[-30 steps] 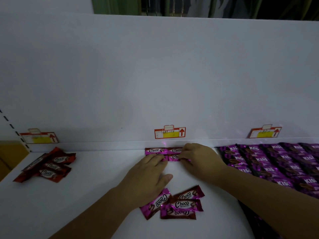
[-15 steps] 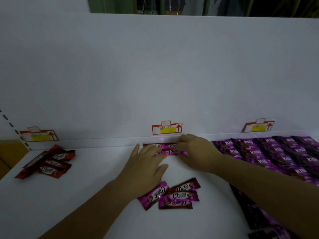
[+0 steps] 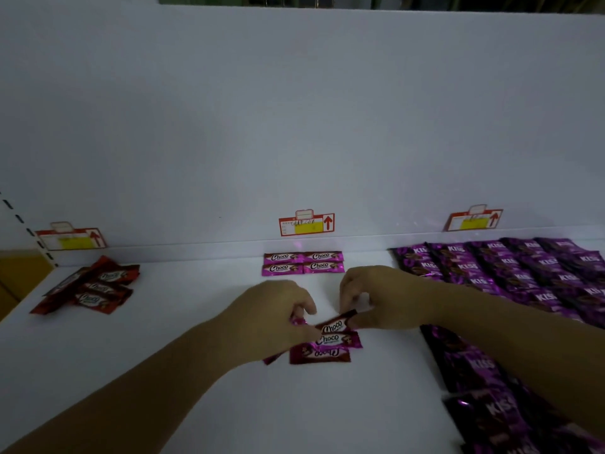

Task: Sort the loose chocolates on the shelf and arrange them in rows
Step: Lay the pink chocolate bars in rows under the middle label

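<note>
- Sorting is under way: four pink bars already sit as a two-by-two block (image 3: 302,263) at the back of the shelf (image 3: 196,388), under the middle tag (image 3: 306,223).
- Now I am picking from the loose pile (image 3: 327,347), which lies mid-shelf, well in front of that block.
- My right hand (image 3: 379,296) pinches the end of a red bar (image 3: 334,325) between thumb and fingertips; the bar lies tilted on top of the pile.
- My left hand (image 3: 278,317) is curled round a pink bar (image 3: 298,321); a pink end shows at each side of the hand, the rest is hidden.
- Next, I reckon: lift the red bar clear without dragging its neighbours and take it to the red heap (image 3: 91,286) far left; the pink one goes in line beside the block.
- The wrappers look slick and overlap, so a firm pinch is wanted.
- The KISS packs (image 3: 507,273) on the right lie in rows.
- A second ago both hands were at the back, squaring the pink block; they have since come forward to the pile, leaving the block uncovered.
</note>
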`<state>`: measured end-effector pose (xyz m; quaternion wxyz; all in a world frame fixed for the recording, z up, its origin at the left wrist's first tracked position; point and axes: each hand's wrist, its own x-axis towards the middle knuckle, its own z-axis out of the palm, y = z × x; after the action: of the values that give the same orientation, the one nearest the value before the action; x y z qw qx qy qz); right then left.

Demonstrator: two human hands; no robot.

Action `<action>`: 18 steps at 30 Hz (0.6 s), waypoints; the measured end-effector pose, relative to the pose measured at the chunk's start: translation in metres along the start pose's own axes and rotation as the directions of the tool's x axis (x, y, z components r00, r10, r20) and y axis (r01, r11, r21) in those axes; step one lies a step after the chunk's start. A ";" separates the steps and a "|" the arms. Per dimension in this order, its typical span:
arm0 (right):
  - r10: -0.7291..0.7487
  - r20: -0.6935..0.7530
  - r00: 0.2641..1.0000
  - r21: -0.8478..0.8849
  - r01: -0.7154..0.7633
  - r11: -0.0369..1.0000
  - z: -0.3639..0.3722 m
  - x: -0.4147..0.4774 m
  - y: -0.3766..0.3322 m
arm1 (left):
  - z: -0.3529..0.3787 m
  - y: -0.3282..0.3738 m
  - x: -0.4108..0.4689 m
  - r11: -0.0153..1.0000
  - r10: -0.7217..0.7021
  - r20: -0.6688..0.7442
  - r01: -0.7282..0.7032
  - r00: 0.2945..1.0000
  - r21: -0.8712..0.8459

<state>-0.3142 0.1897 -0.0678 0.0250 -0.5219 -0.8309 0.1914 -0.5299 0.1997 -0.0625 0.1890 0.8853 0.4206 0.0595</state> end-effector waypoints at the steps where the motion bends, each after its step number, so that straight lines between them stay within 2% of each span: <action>1: 0.023 -0.007 1.000 0.020 -0.023 1.000 0.000 -0.001 -0.001 | 0.006 0.005 -0.001 0.999 0.021 0.021 -0.022 1.000 0.028; 5: 0.104 0.007 0.995 0.084 -0.104 0.991 -0.001 -0.006 -0.003 | 0.017 0.015 0.001 0.992 0.069 -0.004 -0.068 0.998 0.109; 8: 0.134 0.002 0.991 0.135 -0.133 0.982 -0.001 -0.007 -0.003 | 0.018 0.017 0.002 0.990 0.090 -0.051 -0.084 0.995 0.110; 11: 0.154 -0.014 0.988 0.179 -0.149 0.973 -0.002 -0.005 -0.001 | 0.019 0.020 0.006 0.990 0.102 -0.023 -0.099 0.995 0.098; 15: 0.157 0.002 0.988 0.230 -0.153 0.961 -0.004 -0.003 0.001 | 0.020 0.021 0.010 0.995 0.090 -0.016 -0.089 0.996 0.045; 18: 0.165 -0.008 0.986 0.264 -0.157 0.952 -0.007 -0.001 0.005 | 0.016 0.022 0.010 0.995 0.060 -0.062 -0.065 0.996 -0.076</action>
<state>-0.3081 0.1924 -0.0628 0.0909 -0.5827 -0.7524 0.2933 -0.5032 0.1903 -0.0695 0.2090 0.8878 0.3955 0.1080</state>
